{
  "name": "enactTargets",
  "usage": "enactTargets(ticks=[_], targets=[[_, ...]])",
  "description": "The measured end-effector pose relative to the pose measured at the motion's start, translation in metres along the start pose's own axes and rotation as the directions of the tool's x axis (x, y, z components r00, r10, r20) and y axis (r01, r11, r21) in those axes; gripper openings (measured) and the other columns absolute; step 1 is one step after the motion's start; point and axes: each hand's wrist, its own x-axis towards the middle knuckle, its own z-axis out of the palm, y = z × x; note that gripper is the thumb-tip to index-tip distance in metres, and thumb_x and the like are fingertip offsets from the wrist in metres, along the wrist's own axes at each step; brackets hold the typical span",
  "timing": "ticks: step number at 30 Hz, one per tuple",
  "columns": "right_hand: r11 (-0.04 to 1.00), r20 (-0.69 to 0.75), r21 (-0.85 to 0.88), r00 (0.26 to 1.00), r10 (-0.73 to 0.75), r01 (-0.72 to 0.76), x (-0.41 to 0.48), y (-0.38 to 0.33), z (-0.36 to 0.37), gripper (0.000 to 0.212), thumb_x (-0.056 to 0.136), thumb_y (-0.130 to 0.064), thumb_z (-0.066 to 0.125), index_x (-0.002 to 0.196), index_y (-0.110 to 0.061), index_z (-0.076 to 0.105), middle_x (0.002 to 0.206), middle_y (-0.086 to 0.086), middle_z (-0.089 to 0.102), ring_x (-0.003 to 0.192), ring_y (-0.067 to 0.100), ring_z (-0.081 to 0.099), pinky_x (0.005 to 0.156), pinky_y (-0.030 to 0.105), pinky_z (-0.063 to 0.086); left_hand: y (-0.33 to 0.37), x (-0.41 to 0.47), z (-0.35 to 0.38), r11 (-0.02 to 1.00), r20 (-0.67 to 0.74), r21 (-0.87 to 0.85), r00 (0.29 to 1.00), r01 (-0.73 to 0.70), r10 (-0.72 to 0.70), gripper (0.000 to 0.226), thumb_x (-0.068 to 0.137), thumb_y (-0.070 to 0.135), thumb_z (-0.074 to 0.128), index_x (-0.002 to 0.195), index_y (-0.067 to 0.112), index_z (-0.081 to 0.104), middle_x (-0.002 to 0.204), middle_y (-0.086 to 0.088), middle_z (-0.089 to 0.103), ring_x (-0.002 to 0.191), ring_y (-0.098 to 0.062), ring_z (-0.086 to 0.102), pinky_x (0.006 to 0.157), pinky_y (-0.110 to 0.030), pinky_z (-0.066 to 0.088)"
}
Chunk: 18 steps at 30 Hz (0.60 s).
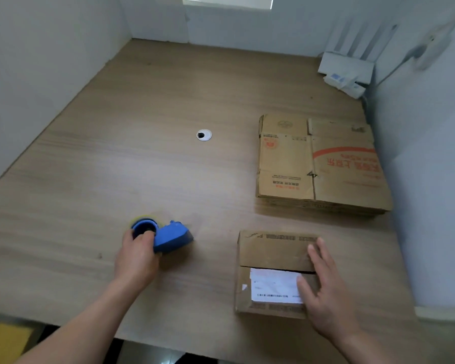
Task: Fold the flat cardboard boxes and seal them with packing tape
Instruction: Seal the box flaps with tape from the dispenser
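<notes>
A small folded cardboard box [269,254] with a white shipping label stands on the wooden table [142,127] at the near right, its top flaps closed with a gap between them. My right hand [323,287] lies flat on the box's top, fingers straight. A blue tape dispenser [168,236] with a roll of tape lies on the table left of the box. My left hand [137,256] grips it by the roll end. A stack of flat cardboard boxes [318,161] with red print lies farther back on the right.
A round cable grommet [204,135] is set in the middle of the table. A white router [344,70] with antennas sits in the far right corner. White walls close in the table on the left, back and right. The table's front edge runs just below my arms.
</notes>
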Motion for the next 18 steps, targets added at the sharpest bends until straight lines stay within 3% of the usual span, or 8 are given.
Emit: enactTargets(ticks=[2,5,8,11,18], targets=[[0.999,0.002,0.032,1.0,0.007,-0.008,-0.001,0.001,0.0,0.068,0.087,-0.042,0.049,0.151,-0.021,0.04,0.163,-0.02,0.014,0.143,-0.018,0.009,0.11,0.006,0.014,0.002,0.001,-0.008,0.997,-0.006,-0.026,0.997,-0.077,0.077,0.035,0.081,0.02,0.074,0.113,0.012,0.064,0.121,-0.015,0.061,0.13,-0.033,0.042,0.093,-0.044,0.05],[0.996,-0.016,0.083,0.999,0.033,-0.031,-0.002,0.001,0.001,0.061,0.09,-0.037,0.048,0.149,-0.024,0.043,0.16,-0.027,0.014,0.142,-0.019,0.01,0.109,0.001,0.01,0.024,-0.005,-0.025,0.942,-0.071,-0.126,0.95,-0.311,0.304,0.037,0.072,0.012,0.084,0.105,0.007,0.07,0.11,-0.016,0.067,0.123,-0.037,0.049,0.089,-0.045,0.048],[0.993,-0.034,0.118,0.999,0.036,-0.032,-0.002,0.002,0.004,0.056,0.092,-0.032,0.047,0.147,-0.024,0.045,0.158,-0.029,0.015,0.144,-0.016,0.012,0.111,0.001,0.009,0.059,-0.02,-0.051,0.828,-0.197,-0.145,0.835,-0.542,0.513,0.038,0.064,0.009,0.09,0.096,0.008,0.07,0.1,-0.012,0.068,0.119,-0.034,0.052,0.085,-0.044,0.05],[0.987,-0.034,0.155,0.998,0.046,-0.04,-0.002,0.003,0.005,0.055,0.093,-0.03,0.045,0.148,-0.025,0.045,0.157,-0.03,0.014,0.145,-0.014,0.012,0.113,0.003,0.009,0.095,-0.037,-0.07,0.704,-0.278,-0.149,0.713,-0.694,0.644,0.042,0.057,0.008,0.093,0.091,0.01,0.069,0.093,-0.006,0.07,0.108,-0.02,0.052,0.078,-0.039,0.052],[0.982,-0.016,0.185,0.999,0.031,-0.027,0.0,0.007,0.006,0.058,0.093,-0.031,0.042,0.15,-0.025,0.042,0.16,-0.022,0.016,0.142,-0.02,0.009,0.113,0.003,0.01,0.147,-0.068,-0.06,0.576,-0.073,-0.104,0.583,-0.811,0.809,0.038,0.064,0.023,0.091,0.097,0.022,0.07,0.095,0.007,0.069,0.097,-0.017,0.062,0.08,-0.031,0.052]])
